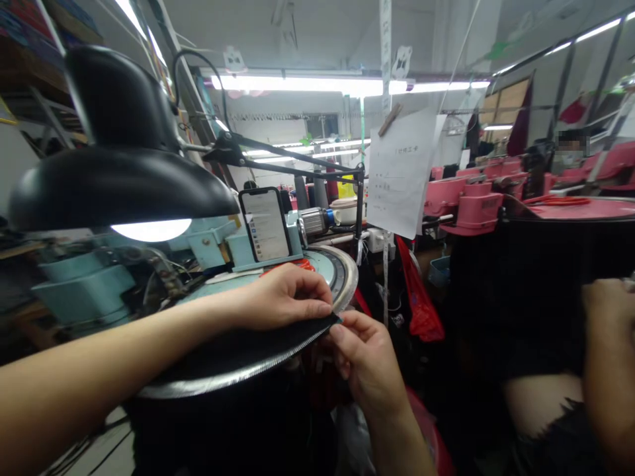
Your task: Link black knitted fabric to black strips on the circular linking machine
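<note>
Two hands: left (282, 297), right (367, 367), pinch black fabric (238, 354) on machine dial (344, 277)

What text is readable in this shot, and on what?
Nothing can be quoted reliably.
Clipped paper sheet: heading and form lines, too blurred to read.
Phone screen: lines of text, too small to read.
Pink machine: small marking on its side, too small to read.

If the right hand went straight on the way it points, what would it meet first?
The right hand would most likely meet the black knitted fabric first, already at its fingertips; depth is hard to judge.
</note>
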A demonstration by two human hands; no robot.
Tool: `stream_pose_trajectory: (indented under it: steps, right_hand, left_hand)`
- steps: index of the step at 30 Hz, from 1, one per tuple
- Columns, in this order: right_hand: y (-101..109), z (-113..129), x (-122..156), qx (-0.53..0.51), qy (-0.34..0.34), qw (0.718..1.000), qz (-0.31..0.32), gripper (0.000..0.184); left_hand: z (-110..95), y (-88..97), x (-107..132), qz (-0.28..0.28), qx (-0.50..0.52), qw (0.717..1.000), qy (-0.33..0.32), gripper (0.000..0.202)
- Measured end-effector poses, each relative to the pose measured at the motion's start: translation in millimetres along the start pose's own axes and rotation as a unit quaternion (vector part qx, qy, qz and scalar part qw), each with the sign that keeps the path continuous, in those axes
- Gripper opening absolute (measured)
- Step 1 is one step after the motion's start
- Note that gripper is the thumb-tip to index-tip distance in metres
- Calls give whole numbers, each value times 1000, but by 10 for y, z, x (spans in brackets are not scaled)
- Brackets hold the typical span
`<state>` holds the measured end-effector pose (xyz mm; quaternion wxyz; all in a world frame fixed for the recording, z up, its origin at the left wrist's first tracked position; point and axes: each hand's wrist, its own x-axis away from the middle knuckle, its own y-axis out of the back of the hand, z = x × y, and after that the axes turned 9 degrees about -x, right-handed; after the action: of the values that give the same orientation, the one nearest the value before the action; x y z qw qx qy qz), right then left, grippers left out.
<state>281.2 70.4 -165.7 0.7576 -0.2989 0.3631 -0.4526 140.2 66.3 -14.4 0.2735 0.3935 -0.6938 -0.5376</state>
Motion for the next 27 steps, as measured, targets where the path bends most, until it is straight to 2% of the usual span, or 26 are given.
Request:
stream_pose_trajectory:
  steps: [5, 11, 15, 27]
  right_hand:
    - [-19, -8, 3, 4, 17, 1000, -21, 32]
    - [-20, 16, 15, 52, 7, 998, 19, 27]
    - [-24, 22, 23, 78, 48, 996, 3, 23]
    - [20, -51, -10, -4, 28, 999, -17, 29]
  left_hand:
    - [33, -68, -44, -23, 13, 1000, 16, 26]
    - [46, -51, -49, -18, 41, 999, 15, 25]
    - [55, -63, -54, -17, 54, 998, 16, 26]
    - [13, -48, -45, -10, 50, 998, 37, 28]
